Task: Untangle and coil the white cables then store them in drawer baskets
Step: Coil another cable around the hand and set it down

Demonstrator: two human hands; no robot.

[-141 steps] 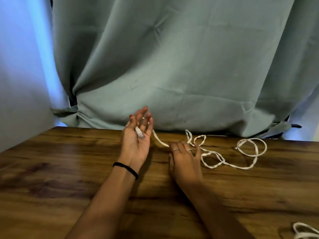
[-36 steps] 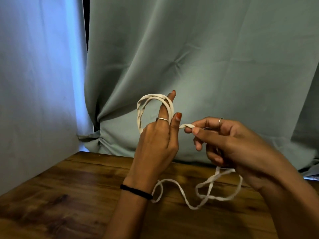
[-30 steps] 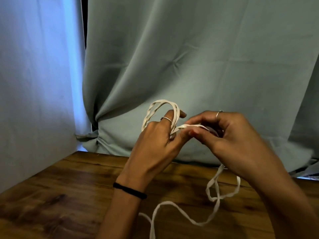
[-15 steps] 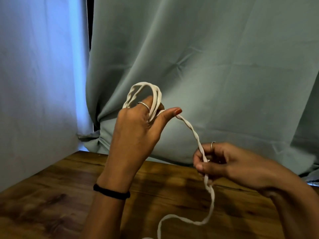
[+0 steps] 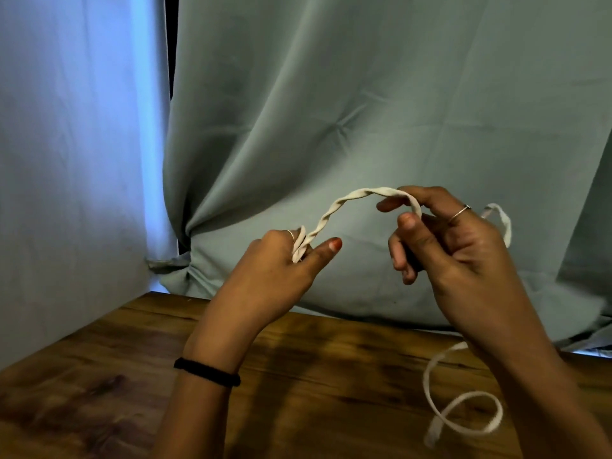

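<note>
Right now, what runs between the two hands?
In the head view, a twisted stretch of the white cable arches through the air from the left hand to the right hand; behind it only curtain.

A wooden table (image 5: 314,376) with dark, streaked grain lies below both hands. On it, under and just to the left of the right forearm, the tail of a white cable (image 5: 463,415) curls in one loose loop; whether all of it touches the wood is unclear. A curtain (image 5: 347,303) bunches against the far edge, beyond the hands.
</note>
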